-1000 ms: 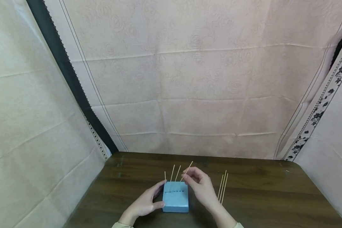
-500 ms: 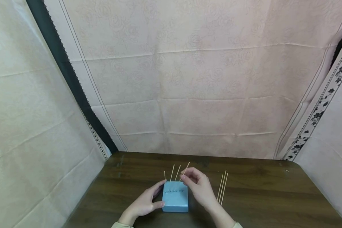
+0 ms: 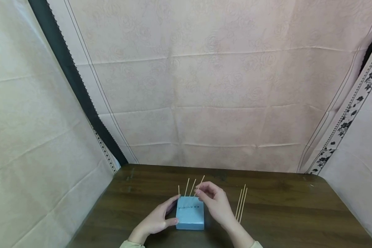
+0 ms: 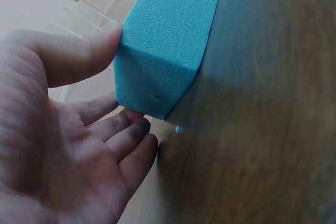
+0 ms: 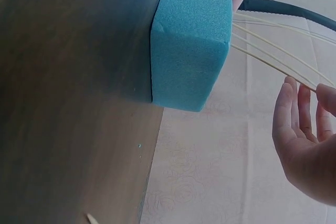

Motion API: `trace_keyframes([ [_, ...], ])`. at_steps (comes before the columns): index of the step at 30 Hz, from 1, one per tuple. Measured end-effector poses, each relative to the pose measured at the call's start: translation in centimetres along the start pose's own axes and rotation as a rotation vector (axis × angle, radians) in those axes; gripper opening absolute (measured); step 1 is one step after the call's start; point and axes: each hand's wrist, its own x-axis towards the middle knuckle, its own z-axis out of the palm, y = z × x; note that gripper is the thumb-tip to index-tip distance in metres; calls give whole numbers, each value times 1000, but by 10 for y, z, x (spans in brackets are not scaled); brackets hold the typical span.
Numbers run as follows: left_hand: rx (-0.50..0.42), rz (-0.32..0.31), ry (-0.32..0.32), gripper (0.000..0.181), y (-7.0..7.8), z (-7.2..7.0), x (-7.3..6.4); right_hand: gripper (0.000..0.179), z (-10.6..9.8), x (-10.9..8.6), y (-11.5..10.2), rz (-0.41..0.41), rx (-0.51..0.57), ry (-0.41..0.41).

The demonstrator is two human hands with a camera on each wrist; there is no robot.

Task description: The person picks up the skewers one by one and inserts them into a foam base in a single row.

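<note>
A blue foam block (image 3: 190, 217) sits on the dark wooden table, a row of small dark marks across its top. My left hand (image 3: 157, 218) holds its left side, thumb at the near part and fingers along the far part; the left wrist view shows the thumb (image 4: 86, 56) against the foam. Several thin wooden skewers stand up from the block's far edge, among them a short one (image 3: 178, 191) at the left. With thumb and fingertips, my right hand (image 3: 215, 203) pinches the rightmost skewer (image 3: 202, 179), which leans right, its lower end at the block.
Several loose skewers (image 3: 242, 203) lie on the table (image 3: 285, 210) to the right of my right forearm. Pale patterned cloth (image 3: 217, 103) hangs behind the table and at both sides. Tiny blue crumbs (image 4: 178, 129) lie near the block.
My right hand has shifted slightly left with the pinched skewer, whose upper end has moved left towards the other standing skewers. My left hand keeps its hold on the block.
</note>
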Motion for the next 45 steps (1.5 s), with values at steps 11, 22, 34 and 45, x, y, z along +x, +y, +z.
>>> trace_keyframes([
  [11, -5, -1, 1, 82, 1, 0, 0, 16, -1, 2, -4, 6, -2, 47],
  [22, 2, 9, 5, 81, 3, -2, -3, 16, 4, 5, -8, -12, -50, 32],
  [34, 1, 1, 1, 81, 1, 2, -1, 13, 7, 6, -3, -18, -64, 18],
  [45, 3, -23, -3, 81, -1, 1, -1, 17, 7, 6, -3, -13, -52, 15],
])
